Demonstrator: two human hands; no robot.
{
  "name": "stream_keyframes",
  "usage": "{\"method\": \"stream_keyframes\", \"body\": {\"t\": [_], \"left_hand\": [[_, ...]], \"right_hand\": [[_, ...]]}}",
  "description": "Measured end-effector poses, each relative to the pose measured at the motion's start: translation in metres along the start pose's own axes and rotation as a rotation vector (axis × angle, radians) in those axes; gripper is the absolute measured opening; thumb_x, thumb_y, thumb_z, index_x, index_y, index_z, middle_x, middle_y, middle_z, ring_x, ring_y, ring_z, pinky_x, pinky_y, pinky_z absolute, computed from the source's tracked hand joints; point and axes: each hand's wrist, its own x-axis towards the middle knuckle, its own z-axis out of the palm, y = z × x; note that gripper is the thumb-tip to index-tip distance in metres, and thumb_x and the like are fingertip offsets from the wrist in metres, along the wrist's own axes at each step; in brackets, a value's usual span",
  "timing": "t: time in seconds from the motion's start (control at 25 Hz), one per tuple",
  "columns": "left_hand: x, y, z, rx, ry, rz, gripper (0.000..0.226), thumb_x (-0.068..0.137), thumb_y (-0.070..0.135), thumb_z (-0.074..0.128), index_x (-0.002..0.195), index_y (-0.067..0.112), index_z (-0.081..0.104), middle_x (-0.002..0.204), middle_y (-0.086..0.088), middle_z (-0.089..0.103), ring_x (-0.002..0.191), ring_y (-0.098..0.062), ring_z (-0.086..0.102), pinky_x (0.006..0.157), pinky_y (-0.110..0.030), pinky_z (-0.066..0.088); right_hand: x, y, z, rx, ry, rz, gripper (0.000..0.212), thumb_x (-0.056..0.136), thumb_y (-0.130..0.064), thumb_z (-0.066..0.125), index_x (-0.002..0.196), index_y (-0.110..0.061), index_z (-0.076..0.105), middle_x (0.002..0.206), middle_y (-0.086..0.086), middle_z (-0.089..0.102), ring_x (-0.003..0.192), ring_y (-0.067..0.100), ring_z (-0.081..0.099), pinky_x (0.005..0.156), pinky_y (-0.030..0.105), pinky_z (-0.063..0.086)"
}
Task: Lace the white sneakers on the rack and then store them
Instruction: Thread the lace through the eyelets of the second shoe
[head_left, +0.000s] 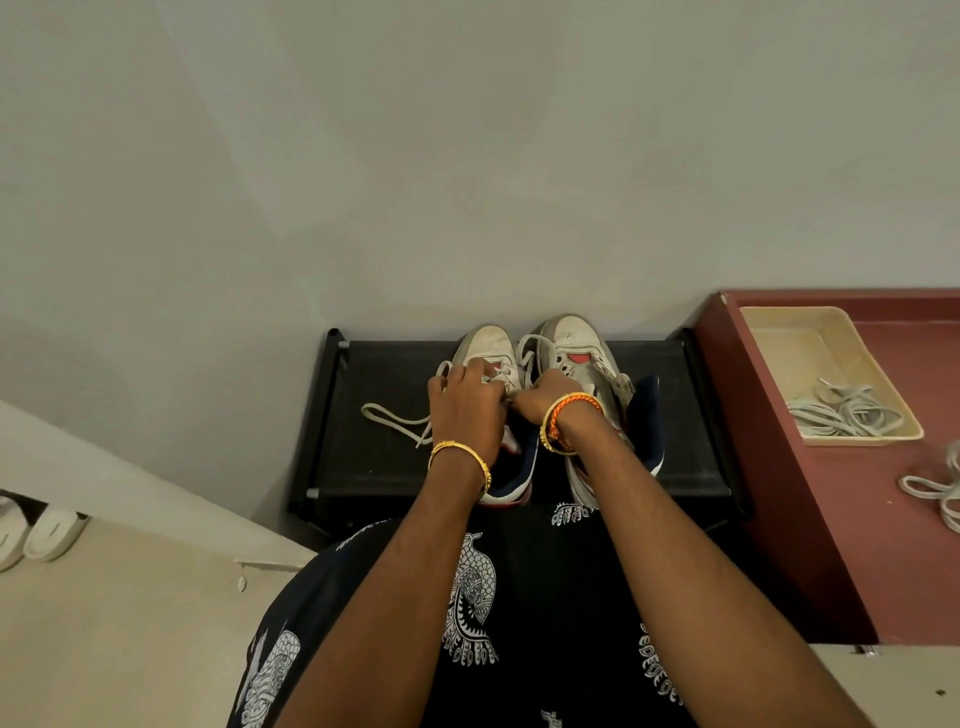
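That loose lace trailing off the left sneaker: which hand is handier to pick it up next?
The left hand. It sits on the left sneaker, right beside the loose lace; the right hand lies further away, by the right sneaker.

- Two white sneakers (524, 374) side by side on one black shoe rack (384, 415).
- Two hands: left hand (465, 400) and right hand (543, 397), both over the sneakers.
- One beige tray (779, 332) right of the rack, on one maroon counter (831, 519).
- One tangle of loose laces (841, 413) inside the tray; the number of laces cannot be told.
- Two pale shoes (36, 530) left of the rack.
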Motion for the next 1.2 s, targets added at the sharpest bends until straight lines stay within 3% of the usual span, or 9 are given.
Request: {"method": "stream_keyframes", "body": {"t": [0.12, 0.24, 0.36, 0.48, 0.56, 0.64, 0.84, 1.04, 1.2], "left_hand": [[-0.003, -0.003, -0.001, -0.187, 0.144, -0.133, 0.020, 0.092, 0.026, 0.051, 0.102, 0.016, 0.066, 0.125, 0.000, 0.050, 0.113, -0.016, 0.045, 0.094, -0.034, 0.027], [0.002, -0.012, -0.011, -0.942, 0.386, -0.663, 0.013, 0.093, 0.017, 0.051, 0.100, 0.007, 0.055, 0.108, -0.011, 0.059, 0.088, -0.015, 0.054, 0.083, -0.030, 0.046], [0.003, -0.017, -0.023, -1.535, 0.296, -1.046, 0.010, 0.096, 0.013, 0.040, 0.104, 0.008, 0.044, 0.098, -0.015, 0.059, 0.074, -0.016, 0.057, 0.054, -0.023, 0.049], [0.002, -0.015, -0.021, -1.067, 0.108, -0.673, 0.010, 0.096, 0.022, 0.041, 0.097, 0.015, 0.047, 0.089, -0.007, 0.055, 0.073, -0.015, 0.052, 0.065, -0.028, 0.047], [-0.002, -0.013, -0.015, -0.474, -0.032, -0.300, 0.016, 0.089, 0.037, 0.051, 0.087, 0.023, 0.059, 0.094, 0.000, 0.057, 0.095, -0.019, 0.049, 0.086, -0.035, 0.037], [-0.001, -0.010, -0.012, -0.159, -0.112, -0.157, 0.021, 0.086, 0.043, 0.057, 0.095, 0.028, 0.067, 0.112, -0.003, 0.054, 0.114, -0.023, 0.040, 0.090, -0.038, 0.028], [0.005, -0.001, -0.002, -0.057, -0.064, -0.135, 0.029, 0.091, 0.035, 0.056, 0.119, 0.027, 0.058, 0.134, -0.006, 0.040, 0.126, -0.027, 0.029, 0.101, -0.042, 0.024], [0.006, 0.004, 0.001, -0.007, -0.067, -0.142, 0.026, 0.091, 0.034, 0.055, 0.115, 0.026, 0.065, 0.146, -0.006, 0.027, 0.132, -0.028, 0.022, 0.104, -0.046, 0.021], [0.002, 0.000, -0.003, -0.343, 0.182, -0.303, 0.008, 0.088, 0.026, 0.058, 0.093, 0.022, 0.063, 0.137, -0.001, 0.034, 0.126, -0.020, 0.031, 0.097, -0.040, 0.021]], "right_hand": [[0.001, 0.003, 0.002, 0.043, 0.011, 0.018, 0.021, 0.087, -0.020, 0.056, 0.070, -0.010, 0.048, 0.072, 0.006, 0.051, 0.068, 0.021, 0.049, 0.048, 0.025, 0.033], [0.000, 0.003, 0.004, 0.051, 0.029, 0.011, 0.022, 0.087, -0.021, 0.056, 0.096, -0.002, 0.060, 0.087, 0.011, 0.054, 0.081, 0.025, 0.051, 0.060, 0.028, 0.039], [0.001, 0.005, 0.005, 0.024, 0.039, 0.006, 0.031, 0.088, -0.021, 0.055, 0.108, 0.002, 0.059, 0.093, 0.013, 0.055, 0.083, 0.025, 0.051, 0.067, 0.028, 0.038], [0.004, 0.006, 0.005, 0.018, 0.042, 0.008, 0.030, 0.089, -0.024, 0.056, 0.105, 0.001, 0.060, 0.093, 0.013, 0.058, 0.081, 0.025, 0.052, 0.061, 0.026, 0.037], [0.006, 0.006, 0.005, 0.002, 0.035, 0.006, 0.025, 0.089, -0.023, 0.056, 0.097, -0.001, 0.061, 0.084, 0.010, 0.057, 0.075, 0.024, 0.052, 0.053, 0.025, 0.035], [0.007, 0.006, 0.005, -0.015, 0.031, 0.013, 0.017, 0.088, -0.022, 0.056, 0.082, -0.006, 0.055, 0.072, 0.006, 0.052, 0.063, 0.018, 0.048, 0.047, 0.025, 0.031], [0.010, 0.005, 0.006, -0.024, 0.036, 0.008, 0.018, 0.087, -0.021, 0.056, 0.075, -0.009, 0.050, 0.066, 0.003, 0.048, 0.058, 0.013, 0.043, 0.045, 0.024, 0.029], [0.009, 0.006, 0.007, -0.006, 0.049, -0.004, 0.017, 0.085, -0.021, 0.057, 0.075, -0.009, 0.052, 0.072, 0.006, 0.053, 0.064, 0.017, 0.049, 0.047, 0.024, 0.033], [0.010, 0.008, 0.010, 0.016, 0.071, -0.005, 0.017, 0.085, -0.024, 0.058, 0.088, -0.007, 0.059, 0.083, 0.009, 0.058, 0.074, 0.022, 0.053, 0.054, 0.024, 0.037]]}}
